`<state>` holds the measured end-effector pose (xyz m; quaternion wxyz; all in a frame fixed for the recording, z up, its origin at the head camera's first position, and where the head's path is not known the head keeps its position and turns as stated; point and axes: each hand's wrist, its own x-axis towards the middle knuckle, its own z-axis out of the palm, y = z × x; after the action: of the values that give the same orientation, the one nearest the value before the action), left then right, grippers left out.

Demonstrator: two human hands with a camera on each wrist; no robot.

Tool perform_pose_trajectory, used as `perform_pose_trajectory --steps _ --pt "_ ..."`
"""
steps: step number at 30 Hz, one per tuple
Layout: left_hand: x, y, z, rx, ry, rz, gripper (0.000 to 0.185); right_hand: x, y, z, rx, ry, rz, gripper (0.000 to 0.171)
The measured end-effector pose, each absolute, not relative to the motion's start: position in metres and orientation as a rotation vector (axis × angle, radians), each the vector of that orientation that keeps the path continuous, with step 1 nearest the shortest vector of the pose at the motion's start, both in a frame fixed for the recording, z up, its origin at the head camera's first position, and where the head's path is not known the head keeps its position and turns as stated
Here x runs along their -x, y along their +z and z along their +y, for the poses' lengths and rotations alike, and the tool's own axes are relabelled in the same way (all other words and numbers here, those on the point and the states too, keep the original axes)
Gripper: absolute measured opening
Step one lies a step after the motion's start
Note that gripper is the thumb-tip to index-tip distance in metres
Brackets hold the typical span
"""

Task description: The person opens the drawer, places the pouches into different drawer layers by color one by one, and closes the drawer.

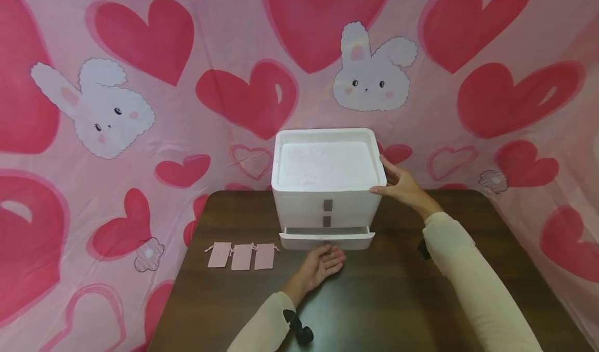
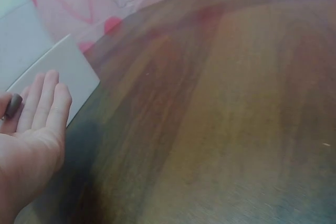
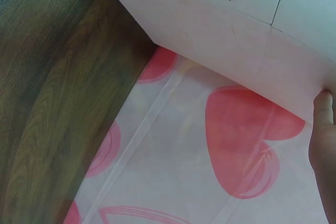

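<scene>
toward the rear of a dark wood-grain table [image 1: 374, 300]: 1 white cabinet [image 1: 299, 206], upright, box-shaped, with rounded corners and a raised rim around its recessed top. front face: 2 small grey-brown handles [image 1: 328, 205], one above the other, on the upper part. lowest tier: 1 white drawer [image 1: 355, 243], pulled partly out, its narrow opening visible along the top edge; what lies inside cannot be told.

left hand [image 1: 322, 266], 1: palm turned up, just before the drawer front. thumb and nearest finger close on a small brown drawer handle [image 2: 13, 106], seen in the left wrist view; part of that pinch is cut off by the edge of the view. other 3 fingers [image 2: 48, 95]: extended, side by side, in front of the drawer face.

right hand [image 1: 404, 188], 1: spread wide at the upper right side of the cabinet, thumb toward the front corner, fingers farther back along the side. digits fairly straight, touching the cabinet without curling round it; the right wrist view takes in only part of this hand.

left of the cabinet, flat on the table: 3 pink drawstring pouches [image 1: 241, 257], in a row, well apart from the right hand.

sleeves [image 1: 264, 323]: 2, cream. backdrop [image 1: 224, 24]: pink cloth, red hearts, 2 white rabbit heads.
</scene>
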<state>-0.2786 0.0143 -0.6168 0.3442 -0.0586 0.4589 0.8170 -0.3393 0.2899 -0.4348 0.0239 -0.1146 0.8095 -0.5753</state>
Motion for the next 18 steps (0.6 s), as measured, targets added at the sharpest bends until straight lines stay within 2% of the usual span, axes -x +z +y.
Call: perform_pose_trajectory --steps 7,18 --pt "0.260 -0.616 0.008 0.116 2.068 1.186 0.048 0.340 -0.433 0.290 0.320 -1.754 2.510 0.102" --pt "0.235 -0.617 0.001 0.106 2.022 1.168 0.038 0.340 -0.432 0.289 0.353 -1.815 2.487 0.101"
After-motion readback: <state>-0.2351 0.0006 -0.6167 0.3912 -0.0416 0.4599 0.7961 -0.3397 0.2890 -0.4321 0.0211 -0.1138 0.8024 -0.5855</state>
